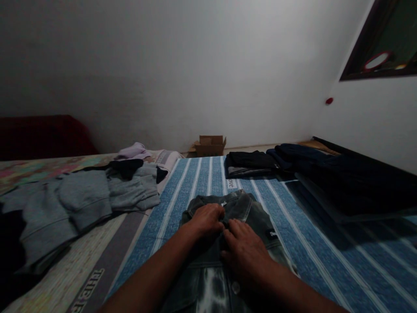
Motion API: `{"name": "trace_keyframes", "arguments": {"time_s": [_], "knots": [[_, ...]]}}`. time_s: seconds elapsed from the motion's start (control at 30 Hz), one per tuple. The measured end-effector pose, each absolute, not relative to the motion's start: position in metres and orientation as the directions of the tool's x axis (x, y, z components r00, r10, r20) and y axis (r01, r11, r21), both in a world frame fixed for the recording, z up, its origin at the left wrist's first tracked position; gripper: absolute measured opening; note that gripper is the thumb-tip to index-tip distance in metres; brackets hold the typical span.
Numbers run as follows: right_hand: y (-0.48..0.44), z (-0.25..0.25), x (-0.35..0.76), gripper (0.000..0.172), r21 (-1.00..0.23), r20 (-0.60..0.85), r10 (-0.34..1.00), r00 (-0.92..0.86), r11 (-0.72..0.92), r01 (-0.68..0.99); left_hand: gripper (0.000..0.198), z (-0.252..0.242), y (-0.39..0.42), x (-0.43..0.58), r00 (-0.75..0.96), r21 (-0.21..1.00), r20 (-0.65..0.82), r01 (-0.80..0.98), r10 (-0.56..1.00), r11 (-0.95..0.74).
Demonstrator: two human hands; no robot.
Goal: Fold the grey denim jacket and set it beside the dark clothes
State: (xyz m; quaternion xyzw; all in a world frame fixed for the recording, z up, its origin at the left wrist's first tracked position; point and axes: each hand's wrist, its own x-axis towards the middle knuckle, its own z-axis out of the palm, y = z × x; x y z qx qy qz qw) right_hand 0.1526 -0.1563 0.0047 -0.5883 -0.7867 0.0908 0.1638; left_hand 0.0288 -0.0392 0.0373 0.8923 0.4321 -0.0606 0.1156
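A dark grey-green collared denim jacket (213, 284) with pale washed patches lies face up on the blue striped cloth, collar away from me. My left hand (208, 219) is closed at the front opening just below the collar, its fingertips pinching the fabric edge. Close beside it, my right hand (246, 245) has its fingers bent and pressed together on the other side of the opening. The fingertips of both hands nearly meet and partly cover the fabric between them. A round button (236, 287) shows lower on the front, near my right wrist.
Grey sweatshirt-like clothes (86, 195) lie heaped at left, with a pale lilac cloth (133, 151) behind. Folded dark clothes (250, 161) and a larger dark pile (345, 178) lie on the right. An open cardboard box (210, 145) stands by the wall beyond the blue striped cloth (312, 234).
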Motion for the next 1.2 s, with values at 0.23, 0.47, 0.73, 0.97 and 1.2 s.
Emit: {"name": "trace_keyframes", "arguments": {"time_s": [0.23,0.47,0.73,0.97,1.2], "knots": [[-0.160,-0.017,0.150,0.044,-0.272,0.227,0.934,-0.276,0.332,0.903,0.021,0.050,-0.034,0.039,0.577,0.130,-0.322,0.812,0.751,-0.569],[-0.162,-0.018,0.150,0.037,-0.267,0.265,0.926,-0.268,0.338,0.903,0.022,0.051,-0.035,0.039,0.563,0.143,-0.327,0.823,0.759,-0.550],[-0.163,-0.020,0.151,0.037,-0.284,0.274,0.921,-0.278,0.354,0.891,0.020,0.051,-0.032,0.041,0.550,0.160,-0.348,0.833,0.759,-0.530],[-0.162,-0.024,0.151,0.041,-0.261,0.249,0.928,-0.276,0.339,0.904,0.020,0.048,-0.031,0.041,0.543,0.176,-0.349,0.839,0.764,-0.515],[-0.162,-0.024,0.150,0.039,-0.271,0.273,0.922,-0.274,0.347,0.898,0.021,0.045,-0.032,0.043,0.519,0.130,-0.365,0.850,0.773,-0.510]]}}
